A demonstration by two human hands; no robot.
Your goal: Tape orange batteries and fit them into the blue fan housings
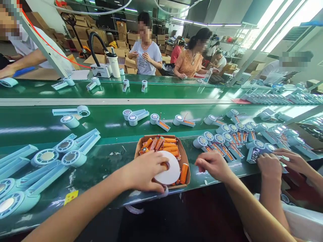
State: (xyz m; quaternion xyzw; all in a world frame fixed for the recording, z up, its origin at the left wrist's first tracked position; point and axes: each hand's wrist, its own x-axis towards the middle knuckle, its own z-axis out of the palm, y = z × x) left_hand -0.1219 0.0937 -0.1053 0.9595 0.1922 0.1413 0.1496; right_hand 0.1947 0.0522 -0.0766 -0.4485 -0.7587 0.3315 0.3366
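Left hand [148,169] spread against a flat white disc [173,172] atop an open brown cardboard tray [185,156] of orange cylindrical cells [169,145]; right hand [214,164] curled just beside, either's grip unclear. Light-blue round-headed plastic housings [73,158]: left ones appear cell-less, several at right already carry cells.

Orange cells [169,145] partly behind white disc [173,171]

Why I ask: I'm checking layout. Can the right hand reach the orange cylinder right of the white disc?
Probably yes: the right hand is near, the orange cylinder looks uncovered, with only the box rim between.
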